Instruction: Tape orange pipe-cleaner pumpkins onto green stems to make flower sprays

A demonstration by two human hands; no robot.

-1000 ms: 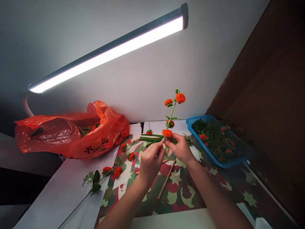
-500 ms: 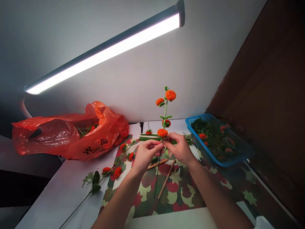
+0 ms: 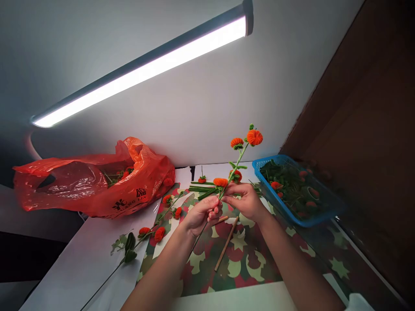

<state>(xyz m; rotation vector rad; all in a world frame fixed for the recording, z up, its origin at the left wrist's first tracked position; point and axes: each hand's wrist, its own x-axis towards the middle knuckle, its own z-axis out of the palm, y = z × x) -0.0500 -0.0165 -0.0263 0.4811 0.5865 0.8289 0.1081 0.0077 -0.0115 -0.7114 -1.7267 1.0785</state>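
- A spray of orange blossoms [image 3: 239, 161] leans above a table [image 3: 74, 259], held between a worker's two bare hands; four round heads and small green tufts line its upper stem.
- The spray's long axis slants from the upper right, where the topmost blooms stand before a pale wall, to the lower left, where a thin dark stem shows beneath the left hand [image 3: 205, 214] and runs toward the left forearm.
- Both hands meet the stem just below the lowest blossom; the left sits slightly lower and on the near side, the right [image 3: 242, 201] just beside it.
- The left hand is closed in a pinch, thumb and fingers on the stem, the remaining fingers curled under.
- The right hand is narrowed, thumb and forefinger drawn near each other at the stem; whether they grip it or only rest against it is not clear from this angle.
- Beneath the hands, slim brown sticks [image 3: 226, 244] lie on a patterned mat [image 3: 236, 278], with a bundle of green stems [image 3: 199, 188] beyond.
- A second flower spray [image 3: 159, 234] lies at left, near a red plastic bag [image 3: 97, 203] with more blossoms inside.
- At right, a blue basket [image 3: 257, 168] holds greenery and orange heads.
- A lit tube lamp [image 3: 145, 73] hangs overhead.
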